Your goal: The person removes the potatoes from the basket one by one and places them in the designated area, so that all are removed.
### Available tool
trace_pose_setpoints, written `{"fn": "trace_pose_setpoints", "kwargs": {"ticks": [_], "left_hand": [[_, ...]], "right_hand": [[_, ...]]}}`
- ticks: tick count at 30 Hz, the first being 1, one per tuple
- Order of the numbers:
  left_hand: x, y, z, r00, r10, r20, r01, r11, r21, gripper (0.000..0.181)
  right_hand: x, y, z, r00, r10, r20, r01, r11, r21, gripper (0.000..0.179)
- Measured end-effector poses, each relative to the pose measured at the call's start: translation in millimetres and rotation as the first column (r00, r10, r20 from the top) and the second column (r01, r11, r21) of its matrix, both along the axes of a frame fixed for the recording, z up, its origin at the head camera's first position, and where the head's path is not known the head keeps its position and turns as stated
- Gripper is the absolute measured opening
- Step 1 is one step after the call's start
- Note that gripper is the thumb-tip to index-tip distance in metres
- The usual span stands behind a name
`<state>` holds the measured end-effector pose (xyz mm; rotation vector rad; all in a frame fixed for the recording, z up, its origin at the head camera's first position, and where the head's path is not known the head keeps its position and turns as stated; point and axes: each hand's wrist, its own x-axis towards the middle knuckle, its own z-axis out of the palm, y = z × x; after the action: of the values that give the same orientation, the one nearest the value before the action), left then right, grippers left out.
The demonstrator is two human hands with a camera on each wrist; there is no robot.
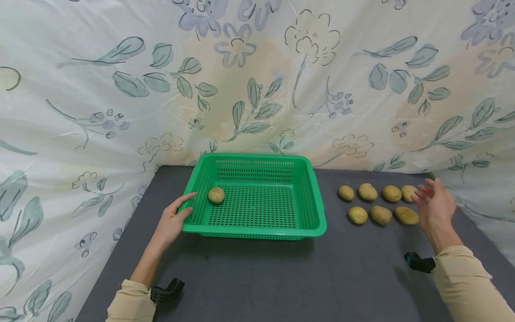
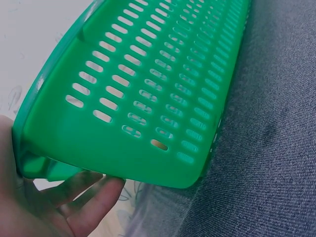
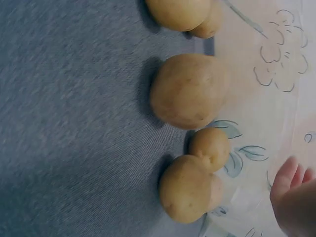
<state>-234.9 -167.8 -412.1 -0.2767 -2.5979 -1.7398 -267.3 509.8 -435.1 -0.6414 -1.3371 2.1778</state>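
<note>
A green plastic basket [image 1: 257, 231] with slotted walls stands on the dark tabletop, one potato [image 1: 216, 195] lying at the left inside it. My left hand [image 1: 170, 223] holds the basket's left rim near the front corner; in the left wrist view its fingers [image 2: 98, 202] curl under the rim. To the right of the basket, several potatoes lie in two rows, among them a brownish potato [image 1: 381, 215]. My right hand [image 1: 436, 205] is beside the right end of these rows, fingers loosely bent and holding nothing. The right wrist view shows a large potato [image 3: 190, 91] close up.
The dark cloth-covered table [image 1: 257, 281] extends in front of the basket. A floral-patterned sheet [image 1: 257, 67] hangs behind the table and along its sides. Each wrist wears a black band; the right band [image 1: 420, 263] is just above the table.
</note>
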Motion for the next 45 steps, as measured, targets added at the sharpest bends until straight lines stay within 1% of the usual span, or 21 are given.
{"fn": "trace_pose_setpoints", "kwargs": {"ticks": [2, 3, 5, 8, 9, 10, 11, 13, 15, 17, 20, 22, 25, 29, 33, 36, 42, 44, 45], "left_hand": [[0.2, -0.2, -0.2, 1.0, -0.001, 0.0, 0.001, 1.0, 0.001, 0.043], [0.3, -0.3, -0.3, 1.0, -0.002, -0.001, 0.002, 1.0, 0.001, 0.043], [0.1, -0.4, -0.6, 1.0, -0.002, -0.002, 0.002, 1.0, -0.002, 0.043], [-0.3, -0.5, -1.4, 1.0, 0.0, -0.003, 0.0, 1.0, -0.005, 0.043], [-0.3, -0.5, -1.7, 1.0, 0.001, -0.003, -0.001, 1.0, -0.004, 0.043], [-0.5, -0.4, -2.0, 1.0, 0.003, -0.003, -0.003, 1.0, -0.004, 0.043], [-0.6, -0.2, -2.1, 1.0, 0.004, -0.003, -0.004, 1.0, -0.001, 0.043], [-0.9, 0.3, -2.1, 1.0, 0.007, -0.001, -0.007, 1.0, 0.005, 0.043], [-1.1, 0.8, -1.9, 1.0, 0.011, 0.003, -0.011, 1.0, 0.011, 0.043], [-1.4, 1.1, -1.8, 1.0, 0.012, 0.005, -0.012, 1.0, 0.014, 0.043], [-1.6, 1.2, -2.0, 1.0, 0.01, 0.005, -0.01, 1.0, 0.011, 0.043], [-1.4, 1.3, -1.7, 1.0, 0.007, 0.003, -0.007, 1.0, 0.006, 0.043], [-0.8, 1.6, -1.0, 1.0, 0.004, 0.004, -0.004, 1.0, 0.004, 0.043], [-0.6, 1.6, -0.5, 1.0, 0.006, 0.003, -0.006, 1.0, 0.005, 0.043], [-0.8, 1.5, -0.9, 1.0, 0.006, 0.001, -0.006, 1.0, 0.006, 0.043], [-0.8, 1.2, -1.1, 1.0, 0.006, -0.001, -0.006, 1.0, 0.007, 0.043], [-1.7, 0.7, -2.5, 1.0, 0.009, -0.001, -0.009, 1.0, 0.001, 0.043], [-2.1, 0.7, -3.2, 1.0, 0.01, 0.0, -0.01, 1.0, 0.0, 0.043], [-2.3, 0.6, -3.4, 1.0, 0.01, 0.0, -0.01, 1.0, -0.001, 0.042]], "right_hand": [[0.5, 1.0, -0.4, 0.995, 0.074, -0.073, -0.077, 0.996, -0.05, 0.042], [1.3, -1.0, 3.3, 0.989, 0.103, -0.105, -0.114, 0.988, -0.104, 0.043], [4.3, -7.2, 9.8, 0.977, 0.154, -0.146, -0.175, 0.973, -0.147, 0.046], [12.4, -30.0, 31.1, 0.957, 0.199, -0.211, -0.251, 0.934, -0.254, 0.043], [15.7, -37.9, 38.7, 0.947, 0.218, -0.237, -0.283, 0.915, -0.287, 0.041], [18.9, -45.5, 44.7, 0.937, 0.236, -0.256, -0.309, 0.903, -0.298, 0.04], [22.0, -52.4, 51.3, 0.925, 0.256, -0.281, -0.343, 0.881, -0.327, 0.039], [26.3, -63.2, 60.3, 0.904, 0.293, -0.31, -0.392, 0.858, -0.332, 0.038], [28.7, -69.6, 66.0, 0.884, 0.324, -0.336, -0.435, 0.833, -0.341, 0.039], [29.1, -72.7, 69.4, 0.86, 0.354, -0.367, -0.482, 0.8, -0.357, 0.04], [27.1, -72.7, 71.4, 0.83, 0.382, -0.407, -0.536, 0.749, -0.39, 0.042], [25.3, -73.4, 72.6, 0.812, 0.401, -0.424, -0.563, 0.73, -0.387, 0.043], [22.6, -76.2, 75.0, 0.792, 0.428, -0.435, -0.59, 0.72, -0.366, 0.045], [18.0, -82.1, 79.8, 0.777, 0.459, -0.431, -0.611, 0.715, -0.339, 0.047], [11.5, -88.4, 86.5, 0.759, 0.489, -0.43, -0.637, 0.697, -0.33, 0.047], [6.1, -94.2, 92.4, 0.752, 0.505, -0.423, -0.646, 0.694, -0.319, 0.047], [-3.0, -108.3, 101.6, 0.759, 0.527, -0.383, -0.635, 0.727, -0.26, 0.048], [-4.9, -112.9, 104.1, 0.759, 0.535, -0.372, -0.636, 0.733, -0.243, 0.048], [-5.8, -115.2, 105.4, 0.758, 0.536, -0.372, -0.637, 0.731, -0.244, 0.048]]}}
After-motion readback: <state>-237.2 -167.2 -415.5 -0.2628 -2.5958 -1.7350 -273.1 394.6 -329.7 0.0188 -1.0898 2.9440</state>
